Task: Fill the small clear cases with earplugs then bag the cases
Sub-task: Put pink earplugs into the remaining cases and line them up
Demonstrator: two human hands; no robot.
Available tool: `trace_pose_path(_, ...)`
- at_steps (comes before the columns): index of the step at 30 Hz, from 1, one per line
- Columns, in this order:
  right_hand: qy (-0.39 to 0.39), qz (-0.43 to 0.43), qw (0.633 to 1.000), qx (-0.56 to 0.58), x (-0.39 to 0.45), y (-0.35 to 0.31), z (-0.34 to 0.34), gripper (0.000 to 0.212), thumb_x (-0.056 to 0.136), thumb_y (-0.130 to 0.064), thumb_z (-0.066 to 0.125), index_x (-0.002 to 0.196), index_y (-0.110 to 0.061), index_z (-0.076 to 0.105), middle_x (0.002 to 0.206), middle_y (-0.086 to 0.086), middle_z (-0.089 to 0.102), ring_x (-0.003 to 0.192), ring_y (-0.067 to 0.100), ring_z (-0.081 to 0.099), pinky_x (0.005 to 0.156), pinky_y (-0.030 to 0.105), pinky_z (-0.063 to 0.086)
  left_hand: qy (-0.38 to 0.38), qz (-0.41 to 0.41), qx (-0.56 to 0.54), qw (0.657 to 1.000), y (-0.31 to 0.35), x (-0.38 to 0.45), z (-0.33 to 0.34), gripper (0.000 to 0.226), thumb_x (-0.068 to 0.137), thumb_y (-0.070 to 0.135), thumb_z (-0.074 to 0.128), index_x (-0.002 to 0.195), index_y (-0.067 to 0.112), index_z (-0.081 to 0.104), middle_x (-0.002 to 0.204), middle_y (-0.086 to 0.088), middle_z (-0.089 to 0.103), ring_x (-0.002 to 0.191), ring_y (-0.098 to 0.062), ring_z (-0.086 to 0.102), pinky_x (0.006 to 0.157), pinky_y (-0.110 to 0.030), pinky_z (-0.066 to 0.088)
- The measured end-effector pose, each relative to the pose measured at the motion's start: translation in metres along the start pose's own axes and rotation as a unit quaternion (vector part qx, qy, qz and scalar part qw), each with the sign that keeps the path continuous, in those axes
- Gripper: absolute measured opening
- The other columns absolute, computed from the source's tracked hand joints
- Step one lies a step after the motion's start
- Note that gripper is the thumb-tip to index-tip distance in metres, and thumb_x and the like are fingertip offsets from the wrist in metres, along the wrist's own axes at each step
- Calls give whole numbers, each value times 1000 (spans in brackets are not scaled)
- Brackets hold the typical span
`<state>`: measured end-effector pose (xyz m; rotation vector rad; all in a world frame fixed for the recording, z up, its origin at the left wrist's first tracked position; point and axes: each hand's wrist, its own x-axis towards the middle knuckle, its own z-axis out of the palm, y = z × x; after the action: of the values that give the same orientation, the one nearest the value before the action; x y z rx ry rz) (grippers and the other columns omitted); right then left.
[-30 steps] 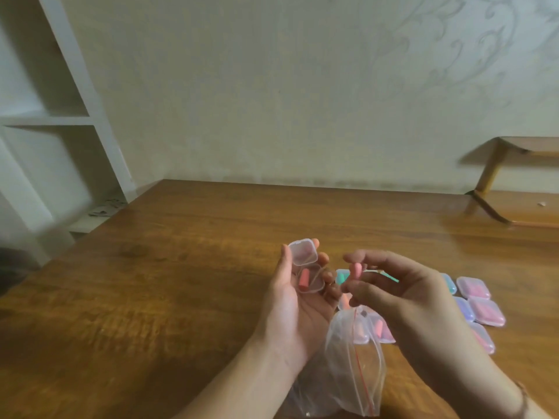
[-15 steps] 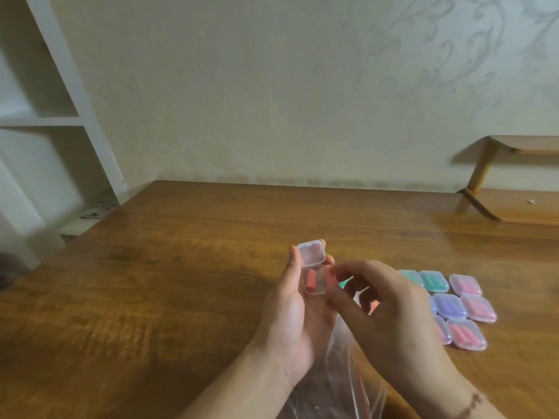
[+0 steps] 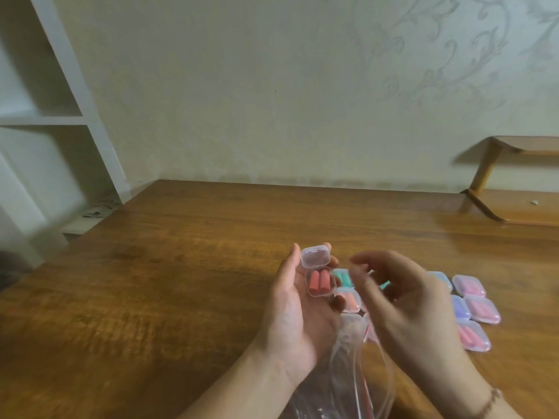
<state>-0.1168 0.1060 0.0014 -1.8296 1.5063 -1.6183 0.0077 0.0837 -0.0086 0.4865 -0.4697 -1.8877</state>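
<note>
My left hand (image 3: 295, 319) holds a small clear case (image 3: 320, 285) with its lid (image 3: 314, 256) hinged up. Two red earplugs lie side by side inside it. My right hand (image 3: 402, 303) hovers just right of the case, blurred, with its fingers loosely bent and nothing visible in them. A clear zip bag (image 3: 348, 373) with a red seal line hangs below both hands. Several closed, filled cases lie on the table behind and to the right: a teal one (image 3: 343, 276), an orange one (image 3: 348, 300), and pink ones (image 3: 481, 309); my right hand hides part of the group.
The wooden table (image 3: 181, 267) stretches wide to the left and back. A low wooden shelf (image 3: 514, 207) stands at the far right against the wall. White shelving (image 3: 60, 116) rises beyond the table's left corner.
My right hand brought a second red earplug to the open case, left it beside the first, and has drawn back to the right. My left hand kept the case steady.
</note>
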Motion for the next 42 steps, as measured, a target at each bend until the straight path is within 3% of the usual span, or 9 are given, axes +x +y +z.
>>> trace_pose_path(4, -46, 120, 985, 114, 8, -10, -5, 30, 76, -49, 59, 82, -20, 64, 60, 0, 69, 43, 8, 55, 44, 18, 39, -80, 4, 37, 996, 0, -3, -3, 31, 80, 24, 58, 106, 10, 64, 98, -19, 60, 77, -26, 60, 68, -36, 50)
trace_pose_path(7, -106, 154, 973, 137, 6, -10, -3, 19, 85, -34, 65, 94, -18, 61, 55, 5, 67, 38, 9, 51, 40, 16, 36, -101, 22, 103, 989, -5, -5, -1, 39, 76, 13, 49, 113, 6, 60, 92, -22, 59, 70, -25, 53, 59, -33, 49)
trace_pose_path(9, -119, 159, 967, 159, 5, -5, -3, 16, 89, -19, 66, 103, -19, 59, 56, 9, 67, 42, 13, 52, 45, 21, 40, -82, 53, 156, 983, -8, -4, -2, 39, 79, 10, 51, 117, 7, 59, 78, -15, 57, 65, -21, 50, 61, -35, 45)
trace_pose_path(13, -77, 173, 958, 214, 7, -1, -8, 22, 91, -10, 62, 110, -19, 57, 65, 17, 68, 51, 24, 58, 54, 35, 49, -84, 148, 280, 945, -9, -4, -5, 42, 81, 14, 68, 121, 14, 59, 88, -14, 64, 80, -23, 59, 73, -37, 49)
trace_pose_path(16, -37, 159, 959, 230, 7, -1, -8, 27, 86, -22, 64, 112, -20, 57, 72, 15, 72, 57, 24, 64, 59, 35, 55, -77, 232, 330, 912, -6, -4, -4, 36, 79, -1, 63, 114, 5, 60, 93, -10, 74, 83, -14, 70, 69, -24, 55)
trace_pose_path(23, -40, 121, 963, 238, 2, -7, -5, 36, 80, -23, 67, 113, -20, 53, 68, 11, 69, 53, 16, 62, 53, 24, 51, -59, 281, 380, 880, 0, -5, -7, 34, 79, 2, 67, 112, 7, 68, 96, -10, 77, 86, -18, 73, 69, -22, 57)
trace_pose_path(27, -15, 135, 964, 229, 6, -5, -13, 28, 83, -15, 69, 106, -18, 54, 62, 12, 68, 48, 19, 59, 50, 28, 50, -70, 367, 508, 776, 5, -2, -6, 36, 80, 13, 74, 116, 15, 69, 116, 1, 66, 101, -20, 69, 79, -24, 56)
trace_pose_path(34, -75, 143, 965, 205, 11, -12, -60, 20, 82, -21, 69, 98, -10, 67, 75, 9, 75, 64, 18, 70, 57, 23, 54, -67, 476, 642, 597, 2, -2, 21, 36, 76, 9, 79, 111, 11, 73, 107, 3, 66, 100, -13, 66, 80, -31, 57)
trace_pose_path(42, -85, 237, 933, 256, 2, 29, -164, 32, 72, -32, 83, 90, -7, 74, 82, 20, 68, 69, 24, 61, 59, 30, 49, -104, 446, 702, 545, -82, -9, 98, 27, 81, 17, 80, 106, 18, 69, 106, 8, 63, 91, -1, 59, 78, -7, 49)
